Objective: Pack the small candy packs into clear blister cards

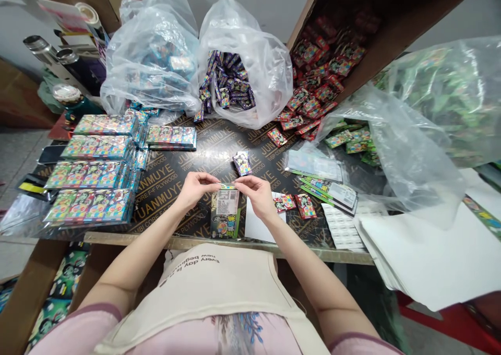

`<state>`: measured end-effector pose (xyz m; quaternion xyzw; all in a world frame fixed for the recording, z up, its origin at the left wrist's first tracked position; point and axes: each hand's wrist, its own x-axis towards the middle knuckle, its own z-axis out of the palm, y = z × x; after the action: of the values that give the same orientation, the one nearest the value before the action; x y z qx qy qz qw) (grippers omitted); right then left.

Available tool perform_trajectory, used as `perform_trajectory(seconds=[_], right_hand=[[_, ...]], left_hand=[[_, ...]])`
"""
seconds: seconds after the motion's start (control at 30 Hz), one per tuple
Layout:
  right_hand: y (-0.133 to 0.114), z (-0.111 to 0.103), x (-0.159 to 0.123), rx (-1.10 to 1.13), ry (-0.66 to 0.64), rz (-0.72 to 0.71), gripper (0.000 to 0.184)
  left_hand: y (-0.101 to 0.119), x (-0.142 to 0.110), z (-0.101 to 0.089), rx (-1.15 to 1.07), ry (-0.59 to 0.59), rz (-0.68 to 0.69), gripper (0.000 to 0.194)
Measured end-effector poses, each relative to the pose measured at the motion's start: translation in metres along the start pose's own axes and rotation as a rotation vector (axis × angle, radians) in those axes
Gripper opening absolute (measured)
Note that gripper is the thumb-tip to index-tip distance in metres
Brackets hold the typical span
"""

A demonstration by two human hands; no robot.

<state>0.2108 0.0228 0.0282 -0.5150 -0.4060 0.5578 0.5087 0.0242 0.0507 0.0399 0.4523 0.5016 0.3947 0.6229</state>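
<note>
My left hand [199, 189] and my right hand [258, 194] are both closed in a pinch at the top edge of a flat printed packet [226, 214]. The packet is black and green with a pale label near its top, and it hangs or lies at the table's front edge; which one, I cannot tell. Just beyond my fingers lie a few small purple sachets [242, 163]. Beside my right wrist are red sachets [306, 206] and a white sheet [258, 223], partly hidden by my forearm.
Stacks of filled clear packs [90, 206] stand at the left. Along the back are a bag of blue sachets [156, 62], a bag of purple sachets [270, 78], a carton [391, 26] spilling red ones and a bag of green ones [442, 94]. Flat packets [332, 193] and white paper [430, 256] lie right.
</note>
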Motion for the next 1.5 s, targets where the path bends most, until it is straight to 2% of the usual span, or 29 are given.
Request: perform_trajectory(seconds=[0.07,0.2,0.27,0.37,0.43,0.47,0.5,0.57,0.63,0.7,0.77,0.87,0.97,1.07,1.17,1.27,1.4,1.5], right_hand=[[-0.003,-0.001,0.001,-0.029,-0.012,-0.01,0.016],[-0.003,-0.005,-0.003,-0.124,-0.041,-0.056,0.016],[-0.003,-0.009,-0.01,-0.196,-0.064,-0.124,0.016],[-0.005,-0.017,-0.022,-0.321,-0.148,-0.279,0.019],[-0.007,-0.029,-0.025,-0.397,-0.241,-0.34,0.023],[-0.006,-0.039,-0.023,-0.439,-0.245,-0.356,0.025],[-0.004,-0.052,-0.02,-0.494,-0.199,-0.37,0.028],[0.005,-0.083,-0.01,-0.664,0.007,-0.382,0.03],[0.021,-0.116,0.001,-0.895,0.19,-0.33,0.022],[0.039,-0.141,0.008,-1.103,0.22,-0.211,0.017],[0.054,-0.156,0.013,-1.228,0.192,-0.113,0.014],[0.066,-0.16,0.015,-1.281,0.146,-0.072,0.011],[0.066,-0.156,0.016,-1.276,0.123,-0.066,0.011],[0.063,-0.152,0.017,-1.286,0.109,-0.033,0.013],[0.062,-0.148,0.015,-1.343,0.085,-0.058,0.014],[0.064,-0.142,0.01,-1.382,0.056,-0.158,0.014],[0.07,-0.138,0.001,-1.239,0.095,-0.218,0.014],[0.07,-0.14,-0.002,-1.162,0.131,-0.209,0.013]], left_hand=[[0.004,-0.002,0.001,0.082,-0.008,0.063,0.015],[0.008,-0.011,0.002,0.394,-0.042,0.345,0.008],[0.007,-0.015,0.003,0.523,-0.071,0.459,0.006],[0.005,-0.02,0.005,0.565,-0.137,0.501,0.009],[0.007,-0.026,0.008,0.536,-0.183,0.528,0.01],[0.01,-0.031,0.01,0.528,-0.208,0.565,0.01],[0.014,-0.037,0.011,0.527,-0.232,0.617,0.008],[0.022,-0.052,0.013,0.529,-0.275,0.728,0.007],[0.026,-0.066,0.012,0.518,-0.325,0.803,0.013],[0.022,-0.075,0.01,0.497,-0.389,0.833,0.018],[0.012,-0.079,0.006,0.485,-0.447,0.834,0.021],[-0.006,-0.08,0.0,0.511,-0.479,0.907,0.023],[-0.016,-0.081,-0.001,0.623,-0.475,1.151,0.024],[-0.015,-0.083,0.002,0.727,-0.455,1.338,0.02],[-0.008,-0.083,0.007,0.767,-0.437,1.415,0.017],[0.001,-0.082,0.01,0.732,-0.312,1.367,0.012],[0.011,-0.073,0.012,0.587,-0.062,1.006,0.009],[0.008,-0.06,0.014,0.556,-0.026,0.798,0.007]])
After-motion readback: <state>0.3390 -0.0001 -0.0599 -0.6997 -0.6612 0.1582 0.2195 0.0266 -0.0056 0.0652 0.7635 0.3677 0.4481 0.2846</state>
